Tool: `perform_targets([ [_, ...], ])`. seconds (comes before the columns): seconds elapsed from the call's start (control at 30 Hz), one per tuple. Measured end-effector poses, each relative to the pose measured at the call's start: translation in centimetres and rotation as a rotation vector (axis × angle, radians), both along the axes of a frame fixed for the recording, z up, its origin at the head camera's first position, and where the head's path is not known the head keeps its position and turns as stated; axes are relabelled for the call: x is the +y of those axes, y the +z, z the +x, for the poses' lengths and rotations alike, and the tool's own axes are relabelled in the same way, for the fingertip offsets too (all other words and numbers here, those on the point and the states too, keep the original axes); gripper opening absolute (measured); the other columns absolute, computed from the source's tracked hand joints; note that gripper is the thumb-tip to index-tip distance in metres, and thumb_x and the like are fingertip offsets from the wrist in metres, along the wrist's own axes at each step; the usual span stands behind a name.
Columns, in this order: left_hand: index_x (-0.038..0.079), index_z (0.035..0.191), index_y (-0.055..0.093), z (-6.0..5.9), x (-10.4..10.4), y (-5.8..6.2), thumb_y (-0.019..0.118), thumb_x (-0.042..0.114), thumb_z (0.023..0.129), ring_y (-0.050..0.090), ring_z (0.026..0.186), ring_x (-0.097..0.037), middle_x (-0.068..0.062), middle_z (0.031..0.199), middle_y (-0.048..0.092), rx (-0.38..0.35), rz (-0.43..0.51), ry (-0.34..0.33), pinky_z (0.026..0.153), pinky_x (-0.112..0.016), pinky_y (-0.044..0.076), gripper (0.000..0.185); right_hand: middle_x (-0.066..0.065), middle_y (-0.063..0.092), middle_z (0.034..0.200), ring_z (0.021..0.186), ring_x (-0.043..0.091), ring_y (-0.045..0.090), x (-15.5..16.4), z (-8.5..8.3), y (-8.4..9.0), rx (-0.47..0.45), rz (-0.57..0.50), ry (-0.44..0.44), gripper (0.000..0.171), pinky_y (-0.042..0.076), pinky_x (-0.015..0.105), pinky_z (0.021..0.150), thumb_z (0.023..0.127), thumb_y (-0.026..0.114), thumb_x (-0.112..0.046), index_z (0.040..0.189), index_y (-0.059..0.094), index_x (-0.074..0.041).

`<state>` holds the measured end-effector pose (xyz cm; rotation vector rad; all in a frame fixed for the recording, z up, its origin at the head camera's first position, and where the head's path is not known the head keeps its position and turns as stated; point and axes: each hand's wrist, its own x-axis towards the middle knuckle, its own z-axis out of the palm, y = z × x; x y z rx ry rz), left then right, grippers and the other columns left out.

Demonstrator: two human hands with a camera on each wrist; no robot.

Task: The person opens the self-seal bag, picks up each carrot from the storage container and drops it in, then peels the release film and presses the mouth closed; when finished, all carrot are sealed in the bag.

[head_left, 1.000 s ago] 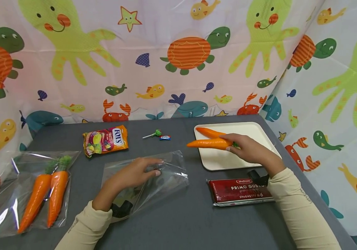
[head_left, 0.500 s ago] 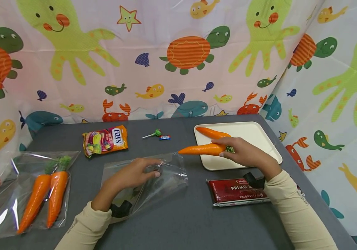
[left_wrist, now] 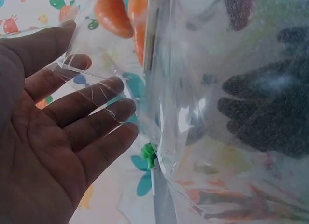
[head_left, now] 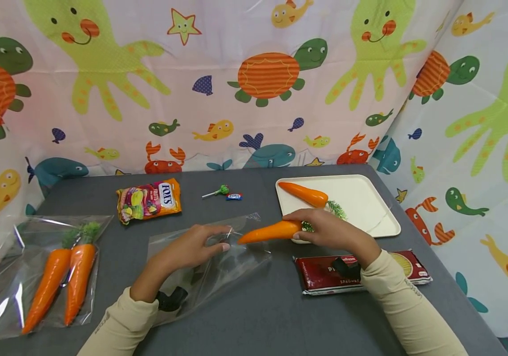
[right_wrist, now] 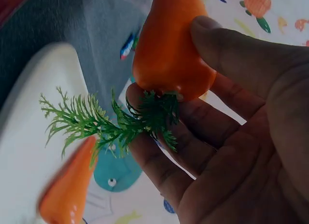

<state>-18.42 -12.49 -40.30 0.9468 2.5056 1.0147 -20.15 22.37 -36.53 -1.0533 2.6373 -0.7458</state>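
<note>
the carrot [head_left: 270,231] lies in the right hand [head_left: 331,231], its thick leafy end in the palm and its tip pointing toward nine o'clock, at the mouth of the clear bag [head_left: 211,262]. the right hand's fingers and thumb are curled round the carrot's thick end; the right wrist view shows the thumb on top and the green leaves against the fingers. the tip is just beside the left hand [head_left: 189,249], at its three o'clock. the left hand rests on the clear bag with fingers nearly straight, and in the left wrist view the fingertips [left_wrist: 116,110] hold up an edge of the plastic film. the bag lies flat on the grey table [head_left: 262,316], at nine o'clock from the right hand.

a second carrot [head_left: 303,194] lies on the cream tray [head_left: 369,202], at twelve o'clock from the right hand. a red spaghetti packet [head_left: 325,277] lies under the right wrist.
</note>
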Motion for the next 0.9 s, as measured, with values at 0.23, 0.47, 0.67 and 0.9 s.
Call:
perform_targets([
  [0.23, 0.013, 0.140, 0.055, 0.1, 0.2, 0.1, 0.064, 0.027, 0.096, 0.049, 0.128, -0.023, -0.004, 0.140, 0.053, 0.003, 0.009, 0.002, 0.103, -0.050, 0.041, 0.047, 0.006, 0.062, 0.126, 0.107, 0.020, 0.057, -1.3, 0.3, -0.7, -0.015, -0.018, 0.035, 0.046, 0.047, 0.042, 0.097, 0.090, 0.071, -0.017, 0.133, 0.060, -0.005],
  [0.47, 0.013, 0.141, 0.053, 0.1, 0.3, 0.0, 0.063, 0.032, 0.096, 0.049, 0.128, -0.023, -0.003, 0.141, 0.052, -0.022, 0.031, -0.017, 0.103, -0.050, 0.040, 0.050, 0.006, 0.063, 0.124, 0.104, 0.018, 0.058, -3.0, 0.5, -1.4, -0.011, -0.018, 0.097, 0.045, 0.049, 0.039, 0.094, 0.092, 0.070, -0.019, 0.133, 0.059, -0.003],
  [0.67, 0.006, 0.140, 0.053, 0.1, 0.3, 0.0, 0.065, 0.028, 0.096, 0.049, 0.128, -0.023, -0.006, 0.140, 0.053, -0.023, 0.032, -0.032, 0.104, -0.049, 0.040, 0.051, 0.001, 0.065, 0.120, 0.100, 0.014, 0.058, -4.5, 0.6, -1.6, -0.067, -0.004, 0.129, 0.044, 0.049, 0.038, 0.094, 0.090, 0.072, -0.022, 0.131, 0.062, -0.007],
  [0.9, 0.005, 0.140, 0.052, 0.2, 0.2, 0.0, 0.065, 0.030, 0.095, 0.049, 0.128, -0.024, -0.008, 0.140, 0.052, -0.033, 0.029, -0.022, 0.103, -0.050, 0.041, 0.053, -0.004, 0.066, 0.116, 0.096, 0.012, 0.059, -6.1, 0.5, -2.2, -0.103, 0.009, 0.158, 0.044, 0.050, 0.035, 0.093, 0.089, 0.073, -0.025, 0.130, 0.063, -0.011],
])
